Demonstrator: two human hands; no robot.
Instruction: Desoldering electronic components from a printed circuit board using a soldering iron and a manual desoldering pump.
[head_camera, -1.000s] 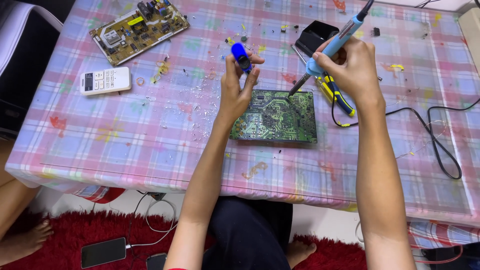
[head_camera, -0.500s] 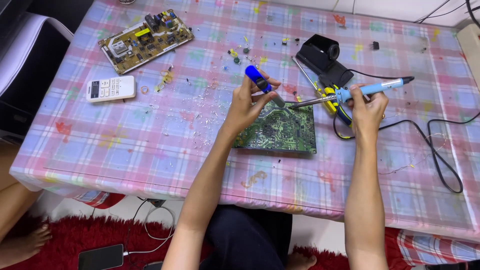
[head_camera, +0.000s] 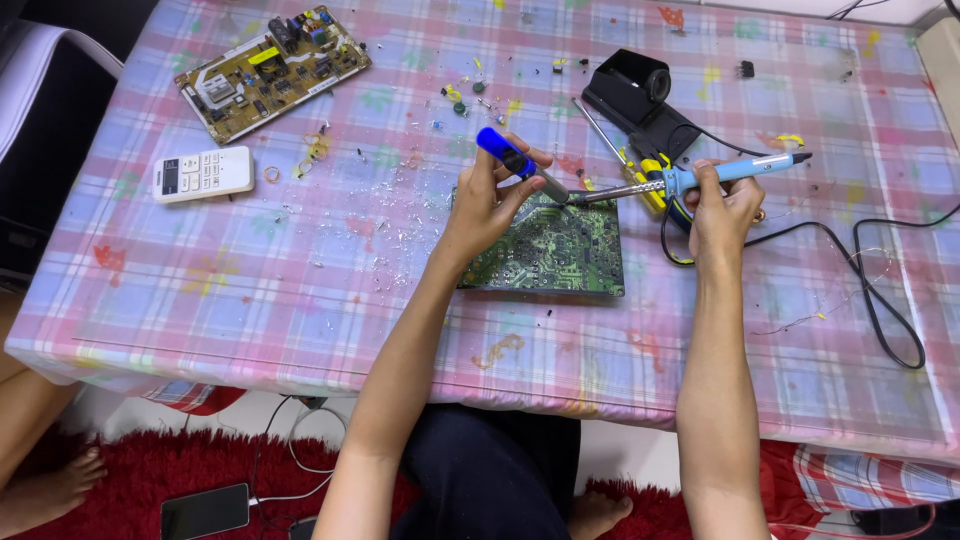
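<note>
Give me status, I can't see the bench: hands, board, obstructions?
Left hand grips blue tool. Right hand grips soldering iron. Both tips at green board. Nothing blocking.

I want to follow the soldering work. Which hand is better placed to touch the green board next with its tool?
Probably the right hand: its soldering iron already points at the board edge. The left hand holds its blue tool just above there.

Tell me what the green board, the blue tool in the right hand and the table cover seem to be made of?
The green board looks like rigid laminate, semi-gloss, with fine pale traces. The blue tool in the right hand has a plastic-looking matt handle and a shiny, seemingly metal shaft. The table cover is probably vinyl or clear-covered cloth: pink plaid with a faint sheen.
</note>
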